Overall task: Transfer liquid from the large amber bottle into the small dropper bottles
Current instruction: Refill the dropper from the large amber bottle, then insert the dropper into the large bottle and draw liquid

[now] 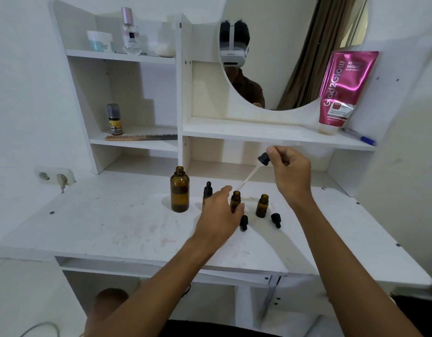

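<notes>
On the white surface (113, 215), in the middle of the frame, the large amber bottle (179, 193) stands upright with its mouth open, to the left of my hands. Just right of it, a capped small bottle (207, 189) is half hidden behind my left hand (218, 215). More to the right stands an open small bottle (262, 206). One black cap (244, 222) lies near my left fingers, and a second black cap (275, 220) lies below the open small bottle. The shelf (271, 135) hangs close above my right hand (290, 171) and carries a pink tube (341, 88) and a blue pen (361, 138).

My left grip is closed round the middle small bottle (235, 200), which stands uncapped on the surface. My right hand is raised and its grip pinches the black top of the dropper (263, 158). The glass tube slants down to the left, with its tip just above the mouth of that bottle.
</notes>
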